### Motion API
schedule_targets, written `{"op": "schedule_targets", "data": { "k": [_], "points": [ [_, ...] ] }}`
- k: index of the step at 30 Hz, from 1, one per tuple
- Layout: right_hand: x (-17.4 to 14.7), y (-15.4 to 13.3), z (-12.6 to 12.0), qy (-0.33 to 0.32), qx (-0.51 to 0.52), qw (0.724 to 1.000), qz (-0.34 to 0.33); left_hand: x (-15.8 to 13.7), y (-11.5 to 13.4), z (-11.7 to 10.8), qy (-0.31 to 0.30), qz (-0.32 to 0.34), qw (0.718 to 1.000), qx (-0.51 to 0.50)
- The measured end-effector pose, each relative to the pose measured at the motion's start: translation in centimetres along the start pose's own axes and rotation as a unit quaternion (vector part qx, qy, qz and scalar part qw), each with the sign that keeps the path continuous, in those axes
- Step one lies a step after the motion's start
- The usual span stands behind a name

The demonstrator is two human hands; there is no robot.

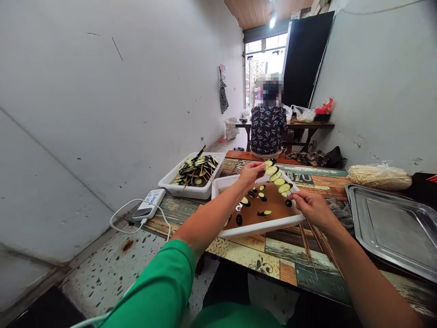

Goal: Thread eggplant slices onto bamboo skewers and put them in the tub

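Over a white tub (pixel 223 182) of brownish water, my two hands hold up a row of eggplant slices (pixel 279 181), pale inside with dark skin edges. My left hand (pixel 251 175) is closed at the upper end, its fingers pinching near the top slice. At the lower end, my right hand (pixel 313 208) is closed on the thin wooden skewer (pixel 291 193) that runs into the slices. Loose eggplant slices (pixel 268 212) float in the water below. More bare skewers (pixel 307 246) lie on the table under my right forearm.
Left of the tub stands a second white tub (pixel 167 184) heaped with skewered eggplant (pixel 198 168). A power bank (pixel 149 205) with a white cable lies at the table's left edge. Metal trays (pixel 392 218) and a bagged noodle-like bundle (pixel 379 176) are right. A person (pixel 268 130) sits ahead.
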State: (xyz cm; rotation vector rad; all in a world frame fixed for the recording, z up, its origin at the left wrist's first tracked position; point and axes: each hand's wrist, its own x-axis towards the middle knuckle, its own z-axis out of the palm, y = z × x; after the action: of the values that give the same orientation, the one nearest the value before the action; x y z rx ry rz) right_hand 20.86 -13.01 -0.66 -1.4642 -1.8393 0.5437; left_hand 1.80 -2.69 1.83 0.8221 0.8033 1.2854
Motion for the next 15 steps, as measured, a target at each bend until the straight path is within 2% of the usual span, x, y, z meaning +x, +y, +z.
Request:
{"op": "schedule_targets", "data": {
  "k": [4,6,8,10,13,15],
  "points": [
    [0.1,0.3,0.2,0.027,0.022,0.999,-0.022,0.4,0.4,-0.6,-0.009,-0.005,1.0,0.016],
    [0.1,0.3,0.1,0.055,0.036,0.998,-0.017,0.8,0.4,-1.4,0.013,0.041,0.996,0.081],
    [0.2,0.2,-0.1,0.087,0.048,0.995,-0.002,1.2,0.4,-2.3,0.05,0.102,0.974,0.198],
    [0.2,0.1,-0.3,0.113,0.052,0.992,0.016,1.6,0.1,-3.3,0.065,0.131,0.936,0.319],
    [0.3,0.0,-0.5,0.127,0.05,0.99,0.033,1.9,-0.7,-4.2,0.026,0.124,0.891,0.436],
    [0.3,-0.1,-0.5,0.124,0.052,0.99,0.033,2.1,-1.4,-4.5,-0.009,0.111,0.884,0.454]
  ]
}}
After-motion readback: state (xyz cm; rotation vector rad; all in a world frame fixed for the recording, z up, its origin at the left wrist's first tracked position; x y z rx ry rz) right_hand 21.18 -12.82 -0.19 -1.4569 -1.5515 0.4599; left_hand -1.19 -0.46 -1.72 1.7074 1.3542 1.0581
